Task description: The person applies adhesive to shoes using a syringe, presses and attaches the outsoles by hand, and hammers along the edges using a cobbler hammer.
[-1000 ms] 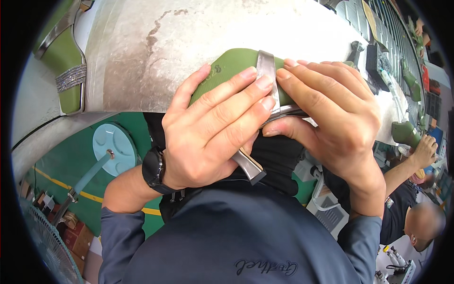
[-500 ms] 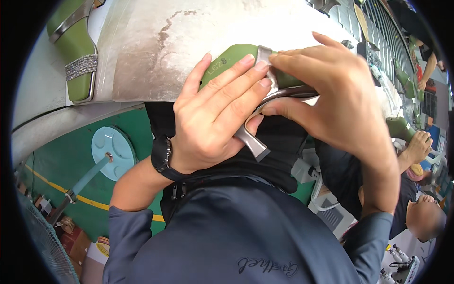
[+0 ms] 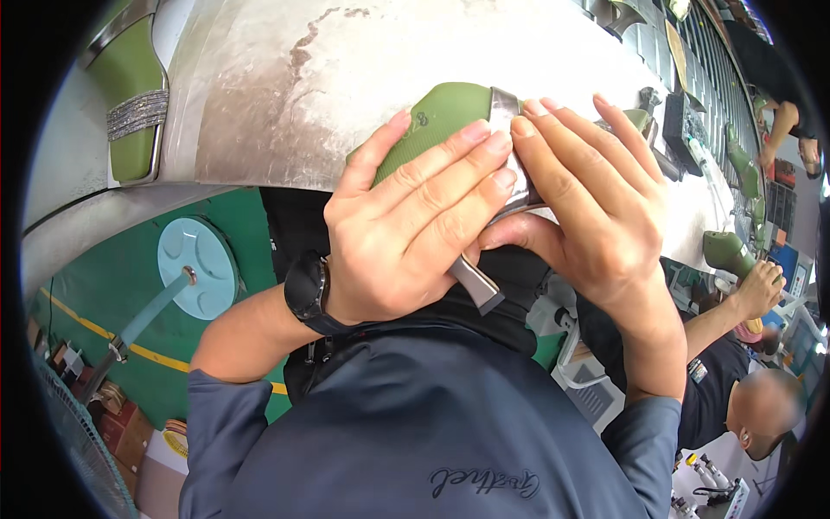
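Observation:
A green shoe last with a shiny pewter-coloured strap across it lies sideways at the near edge of the worktable. A slim metallic heel points down toward my body. My left hand grips the last, its fingers lying over the side toward the strap. My right hand holds the other end; its fingertips press beside the strap and its thumb is underneath. Much of the sandal is hidden behind both hands. At the far left sits another green last with a glittery band round it.
The pale, stained worktable curves before me. A dark block and metal rollers stand at the right. A co-worker's hand holds a green last there. A light-blue round disc on a pole stands below the table's left side.
My right hand has turned, its fingers now flatter and closer to the left hand along the strap. The shoe has shifted slightly right, and its heel points lower.

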The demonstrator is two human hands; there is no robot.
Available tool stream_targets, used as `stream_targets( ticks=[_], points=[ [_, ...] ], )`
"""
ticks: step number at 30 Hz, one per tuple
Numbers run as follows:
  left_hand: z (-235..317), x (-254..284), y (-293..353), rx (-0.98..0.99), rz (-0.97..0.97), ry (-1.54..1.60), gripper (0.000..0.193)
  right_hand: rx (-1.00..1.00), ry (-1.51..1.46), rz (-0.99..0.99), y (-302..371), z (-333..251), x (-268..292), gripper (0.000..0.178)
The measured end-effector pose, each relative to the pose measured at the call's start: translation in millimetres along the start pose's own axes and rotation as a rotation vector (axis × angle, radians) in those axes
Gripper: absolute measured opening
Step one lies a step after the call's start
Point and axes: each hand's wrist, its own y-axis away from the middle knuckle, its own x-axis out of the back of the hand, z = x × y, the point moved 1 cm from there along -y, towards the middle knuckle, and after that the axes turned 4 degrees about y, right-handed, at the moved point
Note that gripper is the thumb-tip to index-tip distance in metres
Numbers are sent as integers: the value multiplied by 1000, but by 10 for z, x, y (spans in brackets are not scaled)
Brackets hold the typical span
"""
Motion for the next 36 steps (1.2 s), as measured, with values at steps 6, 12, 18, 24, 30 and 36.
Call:
stream_targets(
  ticks=[6,12,18,24,30,36],
  points=[
    [16,15,-9,-18,-45,-13,49,-179,-200,-159,-216,5,193,62],
    [101,-144,-112,45,-6,-220,65,-182,-135,-434,-526,186,265,57],
    [209,169,-286,194,-278,32,106,-311,-88,155,118,304,36,84],
    [-76,-64,-864,209,-252,17,96,-753,-23,342,1033,777,-233,47],
    [-121,-150,-921,153,-351,37,75,-756,-219,184,1105,902,-106,48],
    [-11,-220,-998,192,-367,-84,69,-568,-116,-32,1101,1008,6,56]
  ],
)
